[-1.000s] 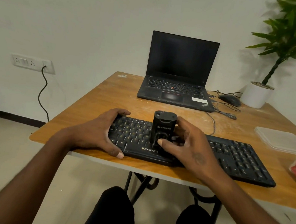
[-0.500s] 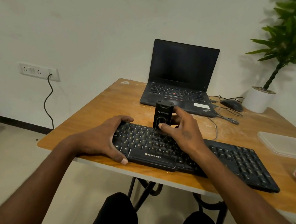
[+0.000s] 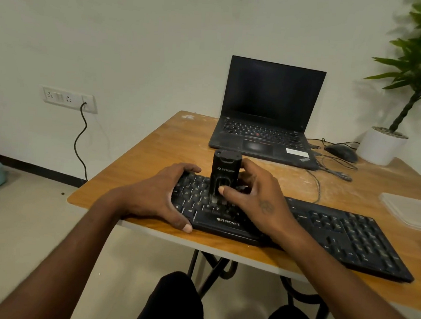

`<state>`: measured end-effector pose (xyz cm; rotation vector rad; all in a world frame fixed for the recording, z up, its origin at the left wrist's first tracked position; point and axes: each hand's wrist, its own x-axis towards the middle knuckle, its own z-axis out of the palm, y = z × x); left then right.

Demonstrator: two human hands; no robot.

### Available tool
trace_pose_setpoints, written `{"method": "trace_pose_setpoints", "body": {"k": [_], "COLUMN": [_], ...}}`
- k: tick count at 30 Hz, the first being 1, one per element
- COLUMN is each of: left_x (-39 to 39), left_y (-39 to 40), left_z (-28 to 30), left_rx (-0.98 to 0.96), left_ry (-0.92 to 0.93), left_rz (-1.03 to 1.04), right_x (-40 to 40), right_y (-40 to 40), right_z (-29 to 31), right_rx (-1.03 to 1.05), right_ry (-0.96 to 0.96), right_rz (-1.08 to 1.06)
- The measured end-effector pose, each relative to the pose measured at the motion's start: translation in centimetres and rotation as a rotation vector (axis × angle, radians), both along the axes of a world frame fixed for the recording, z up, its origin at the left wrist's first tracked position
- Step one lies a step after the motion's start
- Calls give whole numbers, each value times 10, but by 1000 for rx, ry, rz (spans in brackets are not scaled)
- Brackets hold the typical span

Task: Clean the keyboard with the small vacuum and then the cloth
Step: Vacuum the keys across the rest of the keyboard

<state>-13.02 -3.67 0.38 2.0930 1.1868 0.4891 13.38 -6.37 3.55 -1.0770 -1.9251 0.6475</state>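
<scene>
Keyboard (image 3: 299,230): it lies flat along the near edge of the table (image 3: 155,153), long axis running left to right from where you sit, its right end angled a little nearer you, keys up and the branded front lip facing you. You have your left hand (image 3: 157,195) clamped over its left end, fingers curled over the far edge and thumb pressed on the near lip; I judge that is there to stop the board sliding while you work. Your right hand (image 3: 254,199) grips the vacuum (image 3: 224,177) low on its body, thumb across the front face and fingers wrapped behind, which keeps the push close to the keys. The vacuum stands upright, long axis vertical, mouth down on the left-centre key rows and its logo side turned toward you; whether the mouth truly touches the keys is blurred. That pose suits pulling dust straight up from between the keys. The right half, with the number pad, is uncovered and, as I judge it, likely yet to be done. I see no cloth, so that step looks ahead of you. A laptop (image 3: 266,128) sits well behind, clear of your work.
</scene>
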Motion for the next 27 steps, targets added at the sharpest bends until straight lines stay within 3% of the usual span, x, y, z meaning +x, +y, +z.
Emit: {"method": "trace_pose_setpoints", "body": {"k": [8,16,22,27], "left_x": [0,1,-17,-34], "left_y": [0,0,0,2], "left_z": [0,2,11,9], "left_rx": [10,18,-154,-158], "left_ry": [13,5,-79,-74], "left_rz": [2,-8,-53,-52], "right_x": [-7,-10,-6,-6], "right_y": [31,-26,14,43], "right_z": [1,-3,4,12], "right_rx": [25,-15,28,-13], "right_ry": [7,-28,-34,-34], "right_rz": [-103,88,-28,-119]}}
